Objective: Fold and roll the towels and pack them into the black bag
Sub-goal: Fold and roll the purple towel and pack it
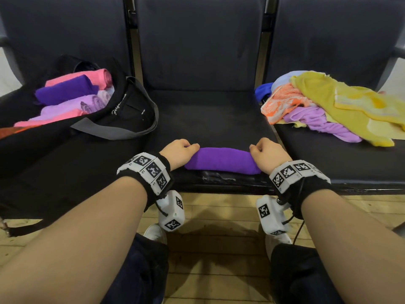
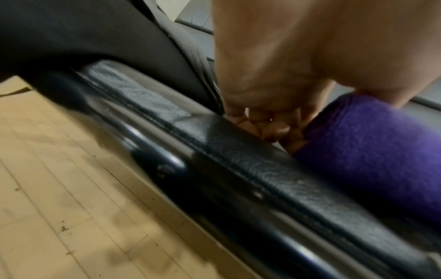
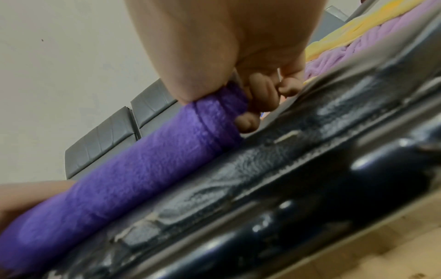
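A dark purple towel, rolled into a tight log, lies across the front of the middle seat. My left hand grips its left end and my right hand its right end, fingers curled at the ends. The left wrist view shows the left hand with fingers curled against the purple towel. In the right wrist view the right hand presses on the purple towel. The black bag lies open on the left seat, holding several rolled pink, purple and lilac towels.
A loose pile of yellow, orange, lilac and blue towels covers the right seat. The bag's grey strap drapes toward the middle seat. The worn front edge of the seat is just under the roll, with wooden floor below.
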Available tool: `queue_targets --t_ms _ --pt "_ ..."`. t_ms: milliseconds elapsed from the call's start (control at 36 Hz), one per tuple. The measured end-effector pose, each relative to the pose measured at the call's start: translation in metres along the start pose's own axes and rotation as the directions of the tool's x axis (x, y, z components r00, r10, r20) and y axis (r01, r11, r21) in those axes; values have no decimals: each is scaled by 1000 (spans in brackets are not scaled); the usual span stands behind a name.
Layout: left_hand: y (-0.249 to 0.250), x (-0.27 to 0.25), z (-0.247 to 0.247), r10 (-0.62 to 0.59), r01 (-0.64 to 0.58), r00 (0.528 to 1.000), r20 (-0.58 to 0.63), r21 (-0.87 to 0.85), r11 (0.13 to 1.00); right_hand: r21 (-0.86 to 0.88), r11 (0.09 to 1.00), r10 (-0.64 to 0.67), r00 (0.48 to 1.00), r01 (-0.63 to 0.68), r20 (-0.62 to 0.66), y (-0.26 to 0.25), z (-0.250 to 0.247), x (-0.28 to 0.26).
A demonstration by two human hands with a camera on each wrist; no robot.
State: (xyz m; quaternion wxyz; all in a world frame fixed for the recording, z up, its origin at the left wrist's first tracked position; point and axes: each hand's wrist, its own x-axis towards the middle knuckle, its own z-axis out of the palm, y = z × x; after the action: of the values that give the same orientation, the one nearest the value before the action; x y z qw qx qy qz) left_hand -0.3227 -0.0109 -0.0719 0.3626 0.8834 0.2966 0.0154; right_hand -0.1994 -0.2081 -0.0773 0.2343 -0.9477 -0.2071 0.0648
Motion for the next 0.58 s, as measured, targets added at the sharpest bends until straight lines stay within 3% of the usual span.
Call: queue_targets --t_ms 83,139,250,361,500,583 --pt "-1 0 1 -9 10 1000 -7 21 1000 -56 998 24 1000 -24 -14 -2 1 0" --pt "-6 2 4 34 -29 997 -73 71 997 -111 994 -12 998 5 -61 -2 3 -1" --pt "-11 1 8 212 -203 958 -192 69 977 -87 971 -234 951 221 -202 -3 2 -2" --pt "-7 0 5 294 -276 943 -156 125 953 -113 941 -329 940 318 -93 -4 -2 -6" --pt "-5 -11 -1 268 -254 959 -87 145 956 -116 961 -252 968 251 8 -2 -7 -14" --pt "-5 -19 -3 181 -180 983 -26 50 982 -195 939 -260 957 281 128 0 -12 -14"
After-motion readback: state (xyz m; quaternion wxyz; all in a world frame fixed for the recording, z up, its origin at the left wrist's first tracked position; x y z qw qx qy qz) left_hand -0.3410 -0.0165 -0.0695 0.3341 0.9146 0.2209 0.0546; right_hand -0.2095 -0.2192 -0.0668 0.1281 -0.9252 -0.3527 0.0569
